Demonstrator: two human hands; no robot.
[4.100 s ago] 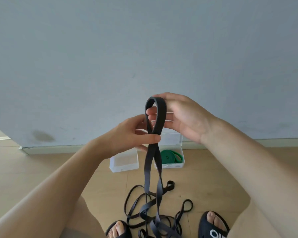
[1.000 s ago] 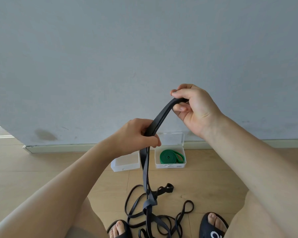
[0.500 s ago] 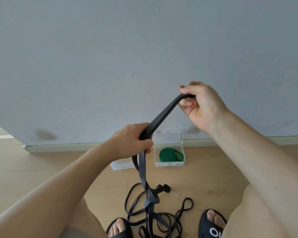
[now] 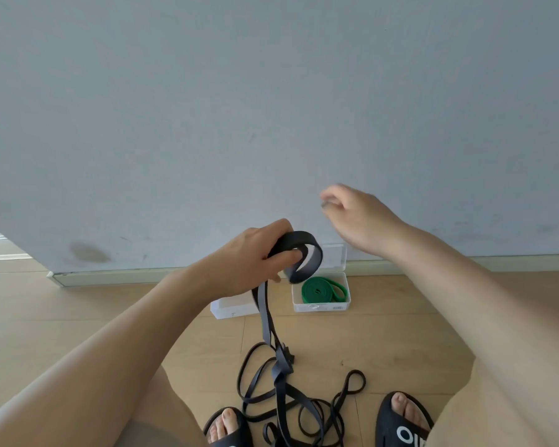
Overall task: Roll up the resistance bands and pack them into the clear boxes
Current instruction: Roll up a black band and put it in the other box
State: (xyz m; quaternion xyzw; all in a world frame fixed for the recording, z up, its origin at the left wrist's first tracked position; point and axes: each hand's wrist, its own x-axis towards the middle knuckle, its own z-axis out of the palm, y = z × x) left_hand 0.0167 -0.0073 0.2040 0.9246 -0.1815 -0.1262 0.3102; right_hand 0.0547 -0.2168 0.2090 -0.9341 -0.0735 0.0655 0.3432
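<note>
Head view: left hand [image 4: 255,259] fingers pinch 1 loose coil of black band [image 4: 299,258]; right hand [image 4: 357,214] empty, fingers spread. Tail tangled on floor [image 4: 78,311]. Risk: unsupported coil springs open, snagged tail drags.

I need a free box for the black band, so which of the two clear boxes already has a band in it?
The right-hand clear box, lid open: a rolled green band lies inside. The left box shows none.
</note>
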